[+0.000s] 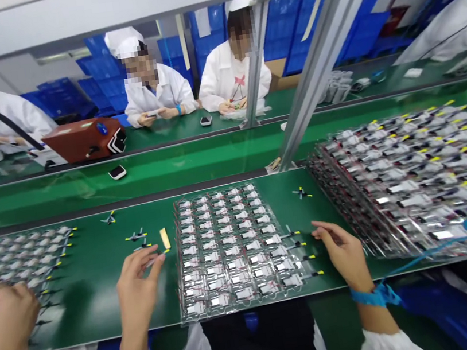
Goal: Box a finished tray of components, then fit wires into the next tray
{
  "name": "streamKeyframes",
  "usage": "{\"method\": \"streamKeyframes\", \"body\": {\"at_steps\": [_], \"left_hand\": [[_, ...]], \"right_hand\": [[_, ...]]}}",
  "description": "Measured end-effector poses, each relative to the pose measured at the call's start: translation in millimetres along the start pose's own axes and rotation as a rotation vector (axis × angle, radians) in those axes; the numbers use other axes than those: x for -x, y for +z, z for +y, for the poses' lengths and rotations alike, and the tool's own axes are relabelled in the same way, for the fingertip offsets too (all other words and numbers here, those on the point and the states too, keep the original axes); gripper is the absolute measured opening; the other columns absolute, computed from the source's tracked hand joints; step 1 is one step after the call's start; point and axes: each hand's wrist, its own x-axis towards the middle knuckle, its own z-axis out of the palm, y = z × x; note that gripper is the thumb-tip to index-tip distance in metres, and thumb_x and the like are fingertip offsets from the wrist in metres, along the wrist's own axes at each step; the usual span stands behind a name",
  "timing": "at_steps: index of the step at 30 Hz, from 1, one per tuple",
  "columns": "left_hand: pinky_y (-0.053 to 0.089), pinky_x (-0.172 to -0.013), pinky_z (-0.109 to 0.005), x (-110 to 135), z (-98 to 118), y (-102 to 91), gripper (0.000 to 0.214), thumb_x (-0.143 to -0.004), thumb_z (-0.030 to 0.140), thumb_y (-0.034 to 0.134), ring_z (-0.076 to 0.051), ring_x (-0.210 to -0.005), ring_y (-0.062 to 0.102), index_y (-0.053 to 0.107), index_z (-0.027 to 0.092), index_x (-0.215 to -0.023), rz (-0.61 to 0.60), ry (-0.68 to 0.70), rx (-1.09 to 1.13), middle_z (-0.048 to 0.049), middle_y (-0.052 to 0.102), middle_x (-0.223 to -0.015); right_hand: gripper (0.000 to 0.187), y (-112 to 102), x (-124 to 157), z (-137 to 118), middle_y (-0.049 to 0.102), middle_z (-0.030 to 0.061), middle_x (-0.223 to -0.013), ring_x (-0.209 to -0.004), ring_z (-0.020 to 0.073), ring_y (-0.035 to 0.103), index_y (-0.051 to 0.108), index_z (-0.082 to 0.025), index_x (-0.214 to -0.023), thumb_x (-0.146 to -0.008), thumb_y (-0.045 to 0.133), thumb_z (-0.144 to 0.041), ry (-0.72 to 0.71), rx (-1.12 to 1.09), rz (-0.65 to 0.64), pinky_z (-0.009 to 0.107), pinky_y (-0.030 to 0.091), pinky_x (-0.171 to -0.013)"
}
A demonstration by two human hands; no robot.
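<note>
In front of me lies a clear plastic tray with rows of small white-and-silver parts with thin wires. Along its right side, several slim grey sticks with yellow tips stick out. My left hand is left of the tray, thumb and forefinger pinched on a small yellow-tipped part, mostly hidden by the fingers. Just beyond it are loose yellow-tipped pieces and a tan strip. My right hand, with a blue wrist strap, hovers right of the tray, fingers curved and slightly apart, nothing visible between them.
Stacked filled trays rise at the right. Another tray lies at the left beside a neighbour's hand. A metal post stands behind the bench. Across a green channel, several people in white coats sit near a brown device.
</note>
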Motion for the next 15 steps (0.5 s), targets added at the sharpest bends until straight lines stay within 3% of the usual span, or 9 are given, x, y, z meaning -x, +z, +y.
{"method": "streamKeyframes", "body": {"at_steps": [3, 6, 9, 11, 15], "left_hand": [[0.059, -0.089, -0.036, 20, 40, 24.8, 0.024, -0.09, 0.041, 0.071, -0.019, -0.093, 0.069, 0.073, 0.023, -0.106, -0.218, 0.116, 0.041, -0.0044, 0.068, -0.108], [0.06, -0.084, -0.032, 44, 81, 57.4, 0.016, -0.098, 0.028, 0.062, -0.018, -0.095, 0.069, 0.072, 0.025, -0.11, -0.478, 0.335, 0.095, -0.0043, 0.07, -0.103], [0.061, -0.079, -0.028, 59, 112, 87.0, 0.025, -0.101, 0.018, 0.054, -0.016, -0.092, 0.07, 0.066, 0.024, -0.122, -0.631, 0.519, 0.155, -0.0051, 0.069, -0.102], [0.062, -0.08, -0.028, 63, 127, 101.4, 0.032, -0.101, 0.013, 0.049, -0.016, -0.093, 0.07, 0.061, 0.024, -0.129, -0.66, 0.62, 0.163, -0.0054, 0.068, -0.104], [0.062, -0.081, -0.028, 53, 144, 119.4, 0.044, -0.102, 0.012, 0.045, -0.016, -0.097, 0.068, 0.048, 0.026, -0.144, -0.677, 0.803, 0.14, -0.0068, 0.064, -0.11]], "right_hand": [[0.04, -11, 7, -36, 0.077, 0.0084, -0.088, -0.081, 0.0243, 0.072, 0.074, -0.021, -0.102, -0.086, 0.065, -0.056, -0.018, -0.08, -0.082, 0.038, 0.058, -0.078], [0.036, -13, 16, -80, 0.077, 0.0058, -0.094, -0.084, 0.0218, 0.07, 0.073, -0.024, -0.113, -0.09, 0.066, -0.052, -0.087, -0.082, -0.432, 0.035, 0.058, -0.079], [0.04, -3, 24, -108, 0.077, 0.0046, -0.098, -0.087, 0.021, 0.071, 0.068, -0.025, -0.126, -0.093, 0.063, -0.047, -0.105, -0.129, -0.759, 0.034, 0.057, -0.082], [0.039, 6, 29, -112, 0.077, 0.0055, -0.101, -0.092, 0.0212, 0.07, 0.069, -0.024, -0.125, -0.095, 0.062, -0.047, -0.095, -0.211, -0.824, 0.034, 0.056, -0.086], [0.036, 14, 28, -101, 0.076, 0.007, -0.1, -0.093, 0.0218, 0.069, 0.074, -0.021, -0.108, -0.093, 0.064, -0.052, -0.011, -0.395, -0.745, 0.033, 0.056, -0.085]]}}
